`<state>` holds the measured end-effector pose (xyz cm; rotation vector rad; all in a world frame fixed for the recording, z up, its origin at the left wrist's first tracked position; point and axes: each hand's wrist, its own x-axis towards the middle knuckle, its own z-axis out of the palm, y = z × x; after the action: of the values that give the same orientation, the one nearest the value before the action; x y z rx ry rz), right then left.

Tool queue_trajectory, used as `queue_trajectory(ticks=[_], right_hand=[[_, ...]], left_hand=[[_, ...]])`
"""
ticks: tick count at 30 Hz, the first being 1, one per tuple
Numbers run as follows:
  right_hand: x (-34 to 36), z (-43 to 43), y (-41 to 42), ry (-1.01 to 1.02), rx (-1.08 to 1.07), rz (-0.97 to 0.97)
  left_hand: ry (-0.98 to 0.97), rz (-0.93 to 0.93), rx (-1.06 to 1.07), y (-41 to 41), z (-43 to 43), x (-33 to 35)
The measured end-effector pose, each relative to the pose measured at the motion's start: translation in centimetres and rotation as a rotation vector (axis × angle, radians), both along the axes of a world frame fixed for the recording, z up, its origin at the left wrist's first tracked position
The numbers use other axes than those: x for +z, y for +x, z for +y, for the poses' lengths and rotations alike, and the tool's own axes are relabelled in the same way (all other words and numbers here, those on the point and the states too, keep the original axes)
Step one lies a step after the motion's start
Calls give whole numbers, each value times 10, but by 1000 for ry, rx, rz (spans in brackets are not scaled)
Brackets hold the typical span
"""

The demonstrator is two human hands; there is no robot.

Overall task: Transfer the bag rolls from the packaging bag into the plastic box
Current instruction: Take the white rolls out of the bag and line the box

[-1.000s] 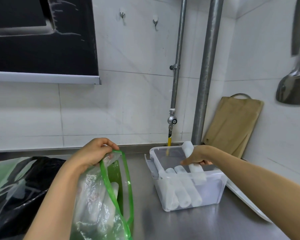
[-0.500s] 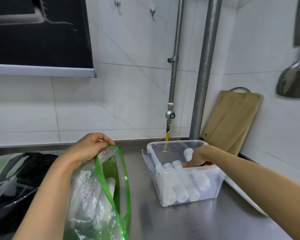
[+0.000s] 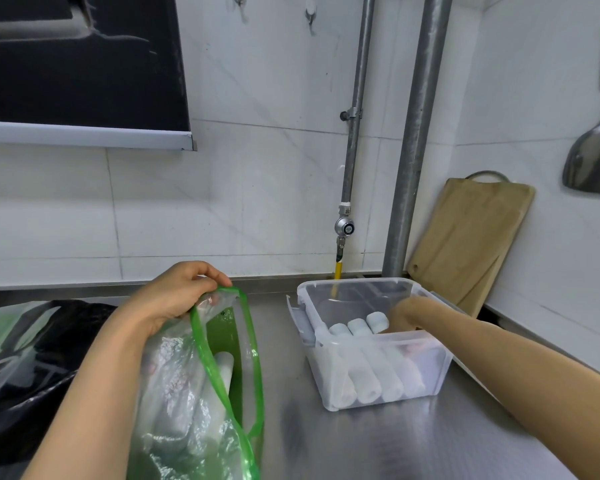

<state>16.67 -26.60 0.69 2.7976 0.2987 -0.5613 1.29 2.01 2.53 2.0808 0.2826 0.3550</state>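
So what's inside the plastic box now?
Three white bag rolls lie side by side in the plastic box, and the right hand reaches in beside them. Its fingers are hidden behind the frosted wall, so its grip is unclear.

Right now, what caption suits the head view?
Left hand holds packaging bag open; right hand reaches into plastic box beside bag rolls.

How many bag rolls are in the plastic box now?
4, side by side in the plastic box: leftmost roll, second roll, third roll, fourth roll beside the right hand, which may hide more.
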Motion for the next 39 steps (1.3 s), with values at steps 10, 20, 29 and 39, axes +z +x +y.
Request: queue_trajectory(ticks=[10,20,29,39], right_hand=[[-9,-1,6,120,10,-116],[-13,6,13,199,81,-225],[-15,6,15,213,84,-214],[6,7,4,279,-12,-124]], left_hand=[[-6,3,3,-1,-1,1],[4,2,-3,-1,0,1],[3,-1,-6,0,3,0],[-6,-19,-16,-2,1,2]])
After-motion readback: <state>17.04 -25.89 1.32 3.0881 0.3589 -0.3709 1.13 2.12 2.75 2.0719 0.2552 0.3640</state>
